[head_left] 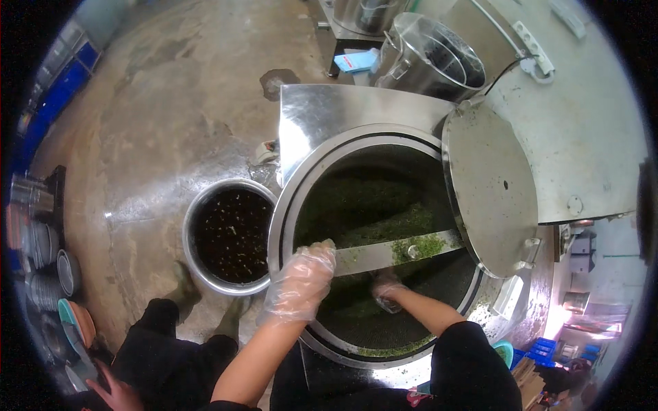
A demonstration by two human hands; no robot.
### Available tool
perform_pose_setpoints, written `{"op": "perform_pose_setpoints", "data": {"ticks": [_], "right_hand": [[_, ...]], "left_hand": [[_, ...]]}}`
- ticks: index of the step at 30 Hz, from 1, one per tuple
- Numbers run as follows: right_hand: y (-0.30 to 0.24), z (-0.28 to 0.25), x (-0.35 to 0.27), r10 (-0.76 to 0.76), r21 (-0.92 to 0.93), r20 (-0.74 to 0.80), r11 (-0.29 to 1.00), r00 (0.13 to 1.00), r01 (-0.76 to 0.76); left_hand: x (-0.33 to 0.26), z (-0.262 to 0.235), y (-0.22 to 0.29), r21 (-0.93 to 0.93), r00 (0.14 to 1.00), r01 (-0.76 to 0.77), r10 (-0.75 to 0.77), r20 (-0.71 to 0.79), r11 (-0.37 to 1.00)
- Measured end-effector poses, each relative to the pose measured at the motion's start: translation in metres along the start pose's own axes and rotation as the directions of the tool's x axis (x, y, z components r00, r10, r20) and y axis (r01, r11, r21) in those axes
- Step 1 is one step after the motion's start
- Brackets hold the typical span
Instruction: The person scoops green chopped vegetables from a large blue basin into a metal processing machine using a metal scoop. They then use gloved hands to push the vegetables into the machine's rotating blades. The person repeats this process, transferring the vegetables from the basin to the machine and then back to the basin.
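My left hand [299, 282], in a clear plastic glove, is closed around the near-left end of a flat metal bar [367, 258] at the drum's rim. The bar crosses the mouth of a large round steel drum [282, 229], with green chopped bits stuck near its far end. Beneath the bar, my gloved right hand [387, 290] reaches down into the drum; its fingers are partly hidden in shadow. Wet, dark green chopped leaves [394, 222] lie inside along the wall. The drum's round metal lid [497, 192] stands raised at the right.
Left of the drum, a steel pot [194, 257] of dark liquid with pale floating bits sits on the wet floor [151, 151]. A co-worker's dark-clothed legs [161, 356] and hand [118, 392] are at lower left. A steel bucket [411, 68] stands behind; stacked bowls [44, 274] line the left.
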State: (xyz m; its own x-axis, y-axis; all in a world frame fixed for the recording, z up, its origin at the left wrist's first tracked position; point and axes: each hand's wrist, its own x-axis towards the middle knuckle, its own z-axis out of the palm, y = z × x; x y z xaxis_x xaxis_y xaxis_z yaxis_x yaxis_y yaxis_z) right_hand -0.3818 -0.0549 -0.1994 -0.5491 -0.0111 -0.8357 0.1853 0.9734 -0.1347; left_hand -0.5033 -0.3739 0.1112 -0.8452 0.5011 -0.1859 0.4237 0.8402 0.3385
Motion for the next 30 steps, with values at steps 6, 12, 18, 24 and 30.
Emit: {"op": "perform_pose_setpoints", "data": {"ticks": [6, 12, 18, 24, 30], "right_hand": [[-0.019, -0.006, -0.017, -0.059, 0.234, -0.164, 0.967, 0.985, 0.097], [-0.077, -0.010, 0.009, -0.162, 0.153, 0.035, 0.976, 0.986, 0.155], [-0.037, 0.008, 0.031, -0.122, 0.159, 0.083, 0.981, 0.989, 0.108], [-0.053, -0.012, 0.029, -0.135, 0.131, 0.113, 0.984, 0.984, 0.120], [-0.030, -0.042, 0.026, -0.144, 0.123, 0.227, 0.985, 0.963, 0.119]], "left_hand": [[-0.006, 0.015, -0.010, -0.010, 0.999, -0.025, 0.025, -0.033, 1.000], [-0.007, 0.004, -0.005, 0.009, 1.000, -0.003, 0.003, -0.004, 1.000], [-0.009, 0.012, -0.007, -0.077, 0.996, -0.013, 0.006, -0.091, 0.997], [-0.012, 0.020, -0.005, -0.048, 0.997, 0.031, -0.027, 0.073, 0.998], [-0.015, 0.014, -0.004, -0.048, 1.000, -0.018, 0.017, -0.009, 0.999]]}}
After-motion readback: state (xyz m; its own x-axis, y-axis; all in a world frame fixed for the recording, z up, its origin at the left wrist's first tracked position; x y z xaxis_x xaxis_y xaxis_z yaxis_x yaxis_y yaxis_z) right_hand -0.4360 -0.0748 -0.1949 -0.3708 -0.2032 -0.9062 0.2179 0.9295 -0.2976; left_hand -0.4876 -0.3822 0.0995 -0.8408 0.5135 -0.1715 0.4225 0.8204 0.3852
